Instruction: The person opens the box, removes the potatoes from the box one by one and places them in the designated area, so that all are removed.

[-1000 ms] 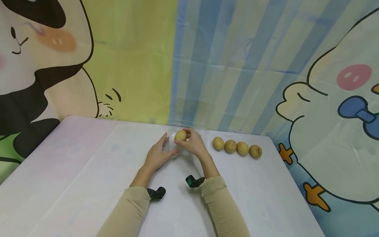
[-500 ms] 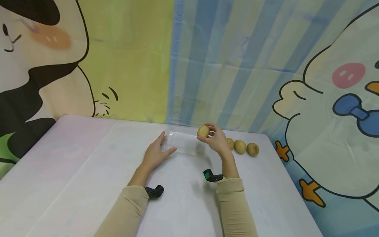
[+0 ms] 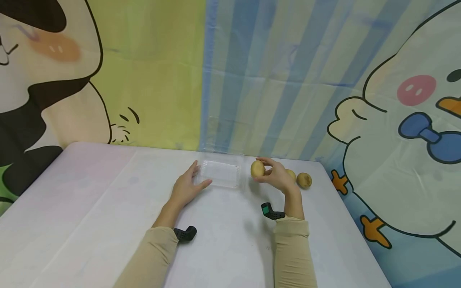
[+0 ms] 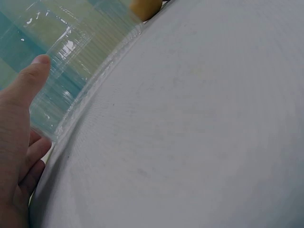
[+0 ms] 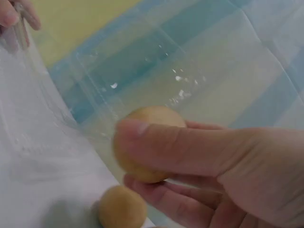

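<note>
My right hand (image 3: pixel 279 176) pinches a round yellow potato (image 3: pixel 257 169) between thumb and fingers, just right of a clear plastic box (image 3: pixel 220 187). In the right wrist view a second potato (image 5: pixel 122 207) sits on the white table below the held potato (image 5: pixel 149 114). My left hand (image 3: pixel 185 187) rests at the left front corner of the box, thumb along its front wall and fingers at its left side. The left wrist view shows that thumb, straight, against the clear wall (image 4: pixel 71 61). The box's see-through lid stands raised at the back.
At the right of my right hand lies a potato with a brown patch (image 3: pixel 304 181); another potato (image 3: pixel 291 174) is partly hidden by the hand. The white table (image 3: pixel 108 224) ends at a hanging cloth (image 3: pixel 252 80) printed with stripes and cartoon animals.
My right hand has carried the potato from over the box to the right, toward the row, and now hides part of that row. The left hand has stayed at the box's corner.
</note>
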